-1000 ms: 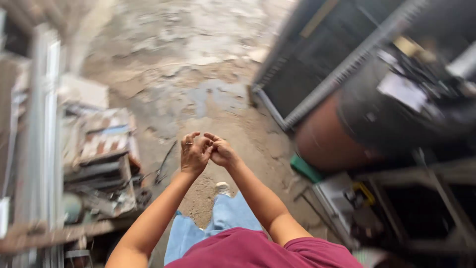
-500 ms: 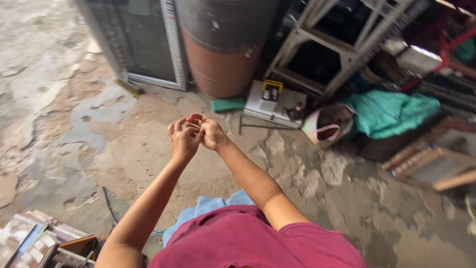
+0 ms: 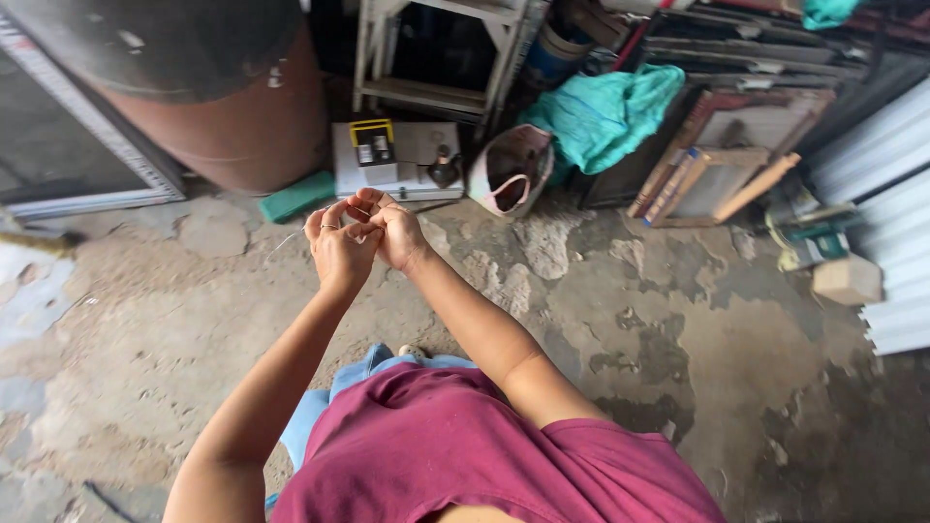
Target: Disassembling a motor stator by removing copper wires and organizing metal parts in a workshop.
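My left hand [image 3: 337,250], with a ring on one finger, and my right hand [image 3: 395,232] are raised together in front of me, fingertips touching. Both pinch a thin pale strand [image 3: 279,243] that trails off to the left of my left hand; what it is made of is too fine to tell. Below them are my maroon shirt [image 3: 455,455] and blue trousers [image 3: 320,407]. Under the hands lies cracked, patchy concrete floor [image 3: 620,310].
A brown barrel [image 3: 242,126] and a framed panel [image 3: 77,165] stand at the back left. Ahead are a green block [image 3: 297,196], a flat white box [image 3: 397,160], a pink bag [image 3: 509,169], a teal cloth [image 3: 601,111], wooden frames [image 3: 717,174] and corrugated sheets [image 3: 882,194].
The view has swung from the left side of the yard towards the barrel and clutter. My hands have stayed joined in front of me, fingers still working together.
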